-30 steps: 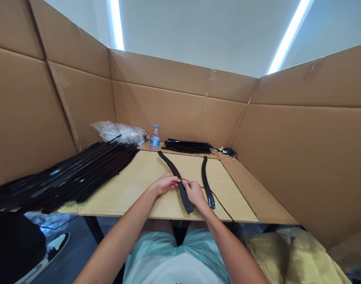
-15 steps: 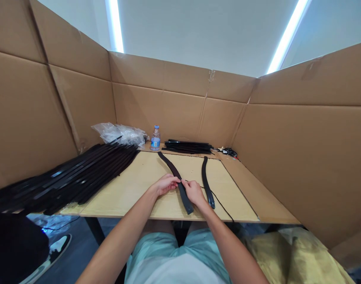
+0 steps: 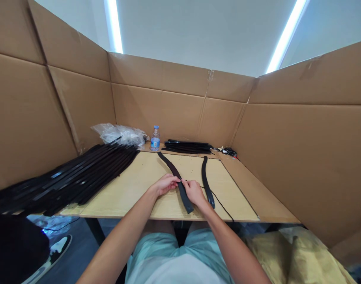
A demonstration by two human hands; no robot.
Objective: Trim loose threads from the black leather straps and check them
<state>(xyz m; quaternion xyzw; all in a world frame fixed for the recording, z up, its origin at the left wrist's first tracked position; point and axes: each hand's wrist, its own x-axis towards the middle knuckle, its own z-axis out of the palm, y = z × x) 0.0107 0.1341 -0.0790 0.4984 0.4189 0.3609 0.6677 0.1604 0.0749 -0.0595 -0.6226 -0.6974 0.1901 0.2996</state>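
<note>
- Cardboard walls (image 3: pixel 168 110) enclose three sides of a table, with strip lights (image 3: pixel 113 23) overhead.
- Board (image 3: pixel 127 185): pale wood, with a cardboard panel (image 3: pixel 257 189) along its right edge.
- Bottle (image 3: pixel 155 139): upright water bottle at the back edge of the board; used here as the reference point.
- Pile (image 3: pixel 88 173): many black straps lying left of the bottle and overhanging the table's left side.
- Bag (image 3: pixel 119 135): crumpled clear plastic, just left of the bottle, against the wall.
- Bundle (image 3: pixel 187 147): black straps lying just right of the bottle.
- Wires (image 3: pixel 227 152): small dark tangle, well right of the bottle, in the corner.
- Strap (image 3: pixel 184 199): black belt strap, lying diagonally on the board, in front of the bottle.
- Second strap (image 3: pixel 207 183): lying on the board, right of the first and apart from it.
- Left hand (image 3: pixel 165 184): fingers closed against the strap's upper edge.
- Right hand (image 3: pixel 193 192): fingertips pinched on a thin black cord (image 3: pixel 218 201) at the strap; the cord runs across the second strap and over the board's front edge.
- Change from one second earlier: the view has tipped slightly, shifting the walls and lights in frame; hands and straps show no clear change.
</note>
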